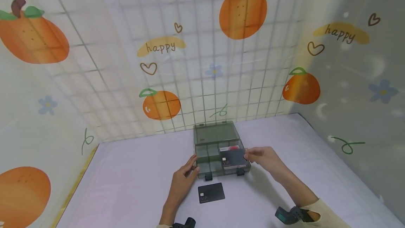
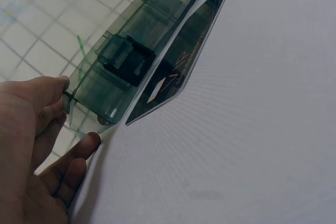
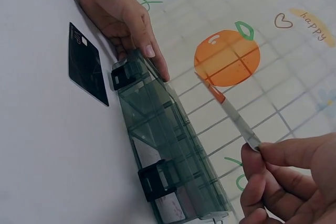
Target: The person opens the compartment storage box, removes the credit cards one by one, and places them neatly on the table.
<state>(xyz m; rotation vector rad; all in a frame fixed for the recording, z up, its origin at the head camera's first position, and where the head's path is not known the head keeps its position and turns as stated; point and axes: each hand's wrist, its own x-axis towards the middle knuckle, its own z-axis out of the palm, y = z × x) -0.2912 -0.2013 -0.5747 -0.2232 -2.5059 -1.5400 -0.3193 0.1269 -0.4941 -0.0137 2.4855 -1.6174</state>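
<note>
While right hand (image 1: pixel 264 159) pinches card (image 1: pixel 233 158), above box (image 1: pixel 216 137), left hand (image 1: pixel 183 182) steadying

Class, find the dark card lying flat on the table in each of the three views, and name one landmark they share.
Head: dark card, lower centre, in front of the box.
Left wrist: centre, edge-on beside the box.
Right wrist: upper left, below the left hand.
Shared landmark: the green compartment box.

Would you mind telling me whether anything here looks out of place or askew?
Only one thing stands out: a dark card lies alone on the table in front of the open compartment box, outside it. The right hand pinches another card over the box; the left hand steadies the box's corner.
</note>
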